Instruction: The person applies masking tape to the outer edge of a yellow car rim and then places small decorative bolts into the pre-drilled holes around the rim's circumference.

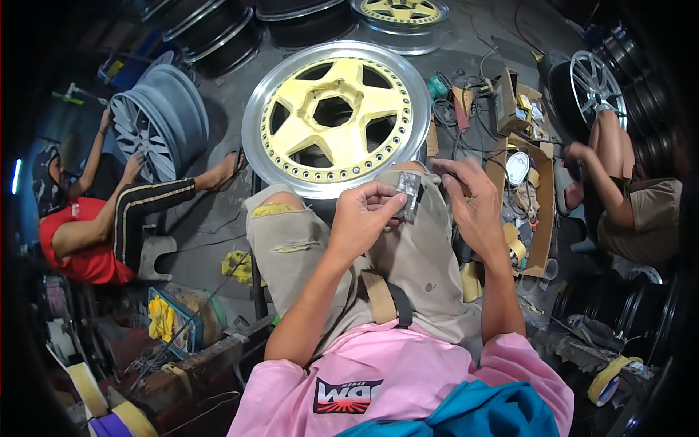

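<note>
Pinched a dark block in the left hand, likely to keep it still, near the loose, empty-looking right hand.

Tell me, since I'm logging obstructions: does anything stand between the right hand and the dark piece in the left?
Nothing visible does: a gap separates the right hand from the dark piece, with the trouser leg behind it.

1. Your shirt: pink, short-sleeved.
2. Chest print: dark rectangle, pale lettering, red rays.
3. Teal cloth, draped in folds over your upper chest.
4. Your trousers: beige-grey, torn on the left leg with yellow showing, a dark spot on the right thigh.
5. Tan strap beside black strap, at your waist.
6. Your left hand and right hand: bare.
</note>
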`<state>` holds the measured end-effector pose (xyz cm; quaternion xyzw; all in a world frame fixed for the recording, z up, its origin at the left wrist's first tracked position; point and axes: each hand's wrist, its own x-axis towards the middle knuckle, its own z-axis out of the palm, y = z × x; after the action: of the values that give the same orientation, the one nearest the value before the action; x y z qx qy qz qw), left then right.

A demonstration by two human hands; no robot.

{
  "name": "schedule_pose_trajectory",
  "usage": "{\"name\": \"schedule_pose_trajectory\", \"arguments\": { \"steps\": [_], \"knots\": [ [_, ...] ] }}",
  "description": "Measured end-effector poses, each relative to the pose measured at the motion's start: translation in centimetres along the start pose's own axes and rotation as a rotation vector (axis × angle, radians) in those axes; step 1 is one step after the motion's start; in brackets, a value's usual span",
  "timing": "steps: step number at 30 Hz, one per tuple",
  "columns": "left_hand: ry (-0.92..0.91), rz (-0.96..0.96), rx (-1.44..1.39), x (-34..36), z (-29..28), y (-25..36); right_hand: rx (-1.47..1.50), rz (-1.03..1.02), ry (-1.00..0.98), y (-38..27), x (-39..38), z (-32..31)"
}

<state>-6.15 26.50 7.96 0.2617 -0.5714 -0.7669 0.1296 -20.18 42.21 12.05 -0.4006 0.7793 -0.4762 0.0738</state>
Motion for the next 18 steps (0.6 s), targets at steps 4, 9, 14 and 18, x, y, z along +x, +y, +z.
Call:
{"name": "schedule_pose_trajectory", "arguments": {
  "steps": [4, 9, 14, 18],
  "knots": [
    [0.023, 0.016, 0.000, 0.1, 0.0, -0.3, -0.036, -0.029, 0.002, 0.2, -0.7, -0.3],
    [0.033, 0.021, -0.063, -0.6, 1.0, -0.3, 0.130, 0.147, 0.103, -0.5, -4.9, 0.2],
    [0.068, 0.012, -0.034, -1.5, 1.0, 0.3, 0.079, 0.046, 0.153, -1.6, -7.1, 1.3],
    [0.018, -0.006, -0.061, -1.5, 0.6, -0.3, 0.008, -0.054, 0.160, -1.3, -7.4, 3.2]
  ]
}}
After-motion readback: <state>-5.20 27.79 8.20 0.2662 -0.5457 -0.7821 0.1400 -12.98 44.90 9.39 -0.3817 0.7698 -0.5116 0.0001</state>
